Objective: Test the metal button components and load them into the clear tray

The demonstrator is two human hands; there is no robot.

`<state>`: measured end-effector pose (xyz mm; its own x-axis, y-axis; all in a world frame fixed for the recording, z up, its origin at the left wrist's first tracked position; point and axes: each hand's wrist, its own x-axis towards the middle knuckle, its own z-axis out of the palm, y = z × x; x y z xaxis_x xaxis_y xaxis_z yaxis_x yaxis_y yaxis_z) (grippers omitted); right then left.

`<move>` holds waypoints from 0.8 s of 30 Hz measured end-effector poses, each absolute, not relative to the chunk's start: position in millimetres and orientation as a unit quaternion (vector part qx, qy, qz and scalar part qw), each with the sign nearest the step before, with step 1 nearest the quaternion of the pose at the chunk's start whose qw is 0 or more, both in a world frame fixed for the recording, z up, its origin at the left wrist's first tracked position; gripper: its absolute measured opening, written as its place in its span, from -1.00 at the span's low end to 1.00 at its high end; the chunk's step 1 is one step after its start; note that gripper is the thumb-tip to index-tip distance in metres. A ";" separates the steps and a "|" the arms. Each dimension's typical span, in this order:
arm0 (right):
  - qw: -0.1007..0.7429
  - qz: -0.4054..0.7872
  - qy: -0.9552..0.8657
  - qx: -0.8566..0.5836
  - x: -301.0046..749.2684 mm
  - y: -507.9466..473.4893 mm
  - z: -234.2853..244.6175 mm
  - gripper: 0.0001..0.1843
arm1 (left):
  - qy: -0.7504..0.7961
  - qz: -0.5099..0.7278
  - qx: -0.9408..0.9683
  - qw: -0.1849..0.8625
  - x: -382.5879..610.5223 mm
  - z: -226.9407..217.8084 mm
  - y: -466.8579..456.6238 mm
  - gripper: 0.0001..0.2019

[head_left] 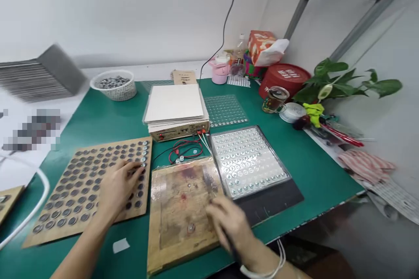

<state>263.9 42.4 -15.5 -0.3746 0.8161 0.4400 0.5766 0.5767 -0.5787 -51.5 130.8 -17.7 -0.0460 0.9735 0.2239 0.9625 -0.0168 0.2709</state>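
Note:
My left hand (118, 183) reaches over a brown board (85, 146) with rows of round dark recesses. Its thumb and fingers pinch at a small round silver piece (143, 165) in the board's right column; more silver pieces line that column above it. My right hand (231, 226) is closed around a slim black pen-like tool (231, 244), slightly blurred, over the right edge of a worn wooden block (170, 213). The tool's tip is hidden. A small round piece (190, 227) lies on the block.
A clear tray (250, 161) of round pieces rests on a black sheet (275, 205) at right. Behind stand a metal-fronted device (178, 131) with red and black leads (186, 143), a white basket (121, 93) of metal parts, a glass mug (274, 101) and a plant (340, 83).

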 end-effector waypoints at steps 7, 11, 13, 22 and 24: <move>0.333 -0.008 -0.689 -0.644 387.8 129.6 2.9 -0.75 | 0.764 0.181 0.604 0.134 -57.9 -13.0 153.3 -0.73; 0.311 -0.012 -0.709 -0.633 404.9 144.4 -5.2 -0.73 | 0.774 0.209 0.580 0.142 -48.7 -2.0 142.5 -0.78; 0.307 -0.013 -0.711 -0.632 401.7 141.2 -2.6 -0.72 | 0.737 0.246 0.601 0.186 -33.4 2.3 115.4 -0.78; 0.325 0.386 -0.725 -0.468 263.9 48.3 8.9 -0.86 | 0.544 0.266 0.768 0.210 56.9 -23.9 4.7 -0.86; 0.286 0.436 -0.721 -0.457 242.2 32.8 -0.8 -0.83 | 0.547 0.268 0.771 0.185 58.3 -27.9 4.1 -0.88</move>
<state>242.2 32.8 -0.8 -0.4187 0.9080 0.0135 0.4102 0.2024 -0.8892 58.3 4.1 -27.9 0.2582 0.9429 0.2103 0.7445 -0.3329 0.5786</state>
